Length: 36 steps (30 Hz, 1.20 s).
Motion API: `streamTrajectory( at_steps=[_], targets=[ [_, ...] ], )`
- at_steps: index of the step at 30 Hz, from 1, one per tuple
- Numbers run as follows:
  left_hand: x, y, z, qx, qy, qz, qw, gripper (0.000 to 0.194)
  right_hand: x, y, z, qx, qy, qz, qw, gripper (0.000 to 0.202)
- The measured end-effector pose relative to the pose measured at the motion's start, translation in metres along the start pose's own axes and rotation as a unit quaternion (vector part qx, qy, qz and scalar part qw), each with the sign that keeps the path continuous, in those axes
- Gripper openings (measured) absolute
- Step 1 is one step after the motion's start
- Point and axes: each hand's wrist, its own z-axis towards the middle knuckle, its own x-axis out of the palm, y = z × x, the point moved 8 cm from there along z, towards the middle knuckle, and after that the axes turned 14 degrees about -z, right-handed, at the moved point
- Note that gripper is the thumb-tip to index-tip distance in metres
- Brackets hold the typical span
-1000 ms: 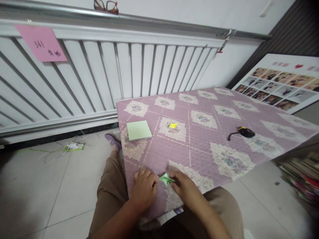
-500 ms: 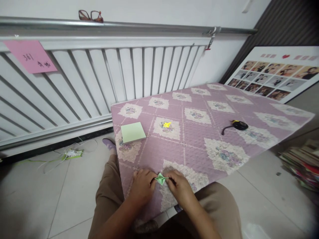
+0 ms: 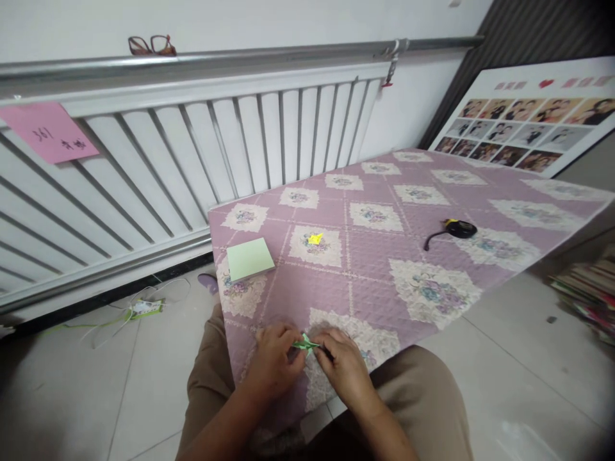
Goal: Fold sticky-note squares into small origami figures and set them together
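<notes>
A small green folded paper piece [image 3: 305,344] sits between my hands, just above the near end of the cloth-covered table [image 3: 307,294]. My left hand [image 3: 278,355] pinches its left side between thumb and fingers. On the opposite side, the fingertips of my right hand [image 3: 342,358] grip its right point. The fingers hide part of the folds. Farther back lies a small yellow folded paper piece [image 3: 315,239]. To its left rests a pad of pale green square paper [image 3: 250,258].
A black tape measure [image 3: 460,228] with a strap lies on the right of the table. Behind stand a white radiator [image 3: 269,134] and a pipe with glasses [image 3: 152,45] on it. A photo board [image 3: 523,118] leans at the back right. A power strip [image 3: 145,308] lies on the floor.
The green paper has turned and looks narrower, where before it was spread as a diamond between my hands. My left fingers have moved further over it. The view has shifted slightly.
</notes>
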Motion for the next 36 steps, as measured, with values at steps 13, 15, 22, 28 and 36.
streamTrajectory(
  at_steps=[13, 15, 22, 28, 36],
  targets=[
    [0.016, -0.019, 0.025, 0.007, 0.115, 0.164, 0.98, 0.018, 0.0, -0.004, -0.003, 0.025, 0.001, 0.006, 1.0, 0.018],
    [0.018, -0.019, 0.027, 0.002, 0.117, 0.165, 0.979, 0.021, 0.0, -0.005, -0.003, 0.026, -0.001, 0.007, 1.0, 0.018],
    [0.014, -0.008, 0.025, -0.022, 0.12, 0.08, 0.989, 0.009, 0.002, -0.008, -0.005, 0.015, -0.023, 0.02, 0.999, 0.018],
    [-0.003, -0.004, 0.009, 0.018, 0.062, 0.024, 0.998, 0.014, 0.003, -0.01, -0.005, 0.013, -0.034, 0.025, 0.999, 0.018],
    [0.019, -0.015, -0.002, 0.059, 0.086, 0.162, 0.981, 0.02, 0.002, -0.007, -0.005, 0.009, -0.039, 0.022, 0.999, 0.015]
  ],
)
